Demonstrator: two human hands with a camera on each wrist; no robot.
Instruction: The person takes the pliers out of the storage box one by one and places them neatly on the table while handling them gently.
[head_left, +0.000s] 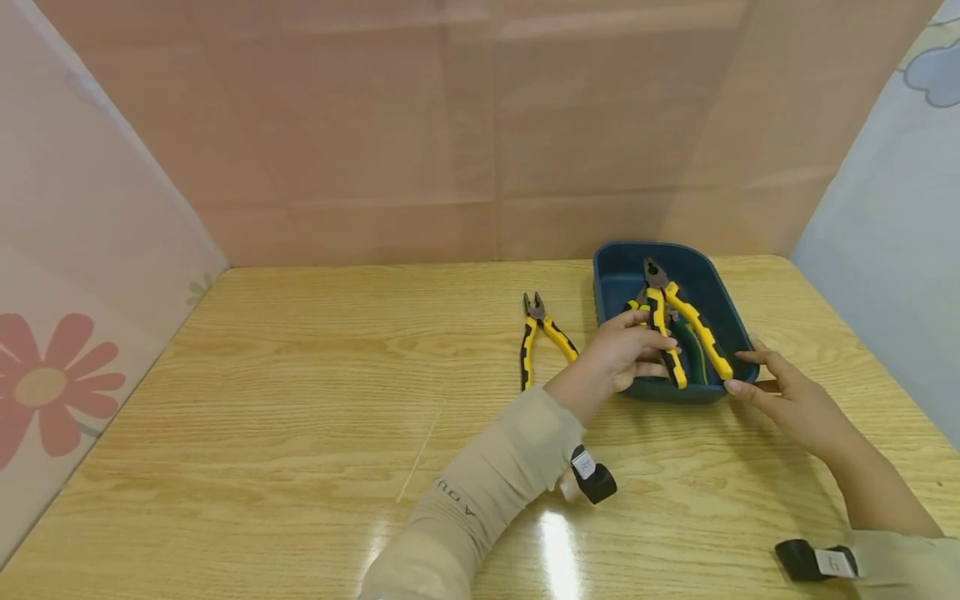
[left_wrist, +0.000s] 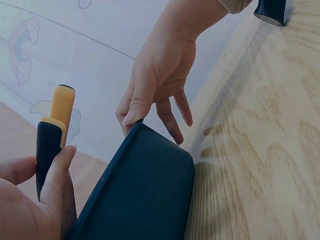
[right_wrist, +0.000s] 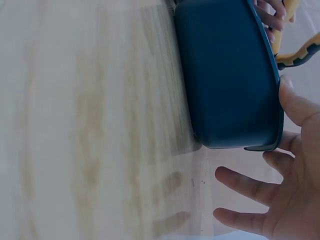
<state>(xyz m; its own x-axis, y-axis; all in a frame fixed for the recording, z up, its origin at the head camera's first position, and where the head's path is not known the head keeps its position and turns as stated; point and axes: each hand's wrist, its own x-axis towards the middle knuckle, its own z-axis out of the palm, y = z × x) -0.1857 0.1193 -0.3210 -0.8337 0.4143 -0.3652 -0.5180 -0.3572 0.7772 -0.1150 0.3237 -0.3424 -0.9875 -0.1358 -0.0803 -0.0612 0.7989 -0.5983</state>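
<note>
My left hand [head_left: 626,346] grips one handle of yellow-and-black pliers [head_left: 702,335]. The pliers are above a dark blue bin [head_left: 675,394], jaws toward the back and handles spread apart. At the bin's front right corner, my right hand [head_left: 795,404] pinches the rim, thumb on one side and index finger on the other. In the right wrist view, the other fingers of that hand [right_wrist: 295,190] extend beside the bin [right_wrist: 225,75]. Inside the bin lie a green-handled tool [head_left: 695,354] and another yellow-and-black tool [head_left: 632,307], both partly hidden.
Another pair of yellow-and-black pliers [head_left: 528,343] lies on the wooden table [head_left: 337,375] left of the bin, its handles spread and partly covered by my left arm. A pinkish backdrop [head_left: 375,125] rises behind the table, with patterned panels at both sides.
</note>
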